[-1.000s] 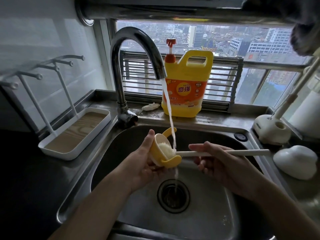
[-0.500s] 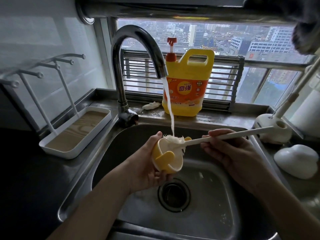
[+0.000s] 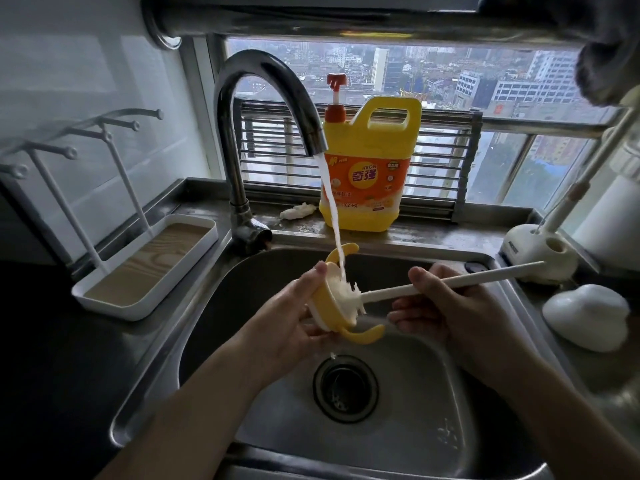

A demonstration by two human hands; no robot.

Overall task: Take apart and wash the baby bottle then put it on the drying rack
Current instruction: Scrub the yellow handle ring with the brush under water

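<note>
My left hand (image 3: 294, 317) grips the yellow bottle collar with two curved handles (image 3: 332, 317) over the sink (image 3: 433, 427), its open side turned to the right. My right hand (image 3: 446, 306) holds the white handle of a bottle brush (image 3: 450, 280), whose bristle head sits inside the collar. Water runs from the curved steel tap (image 3: 263, 95) onto the collar and bristles. The drying rack (image 3: 145, 268), a white tray with thin white pegs, stands on the counter to the left of the sink.
A yellow detergent jug with a red pump (image 3: 370, 168) stands behind the sink on the ledge. A white brush stand (image 3: 540, 247) and a white domed piece (image 3: 585, 317) sit on the right counter. A small white scrap (image 3: 298, 211) lies beside the tap base.
The collar has turned in my left hand, its handles now pointing up and down, and the brush head has gone from its rim into the inside. My right hand dropped slightly.
</note>
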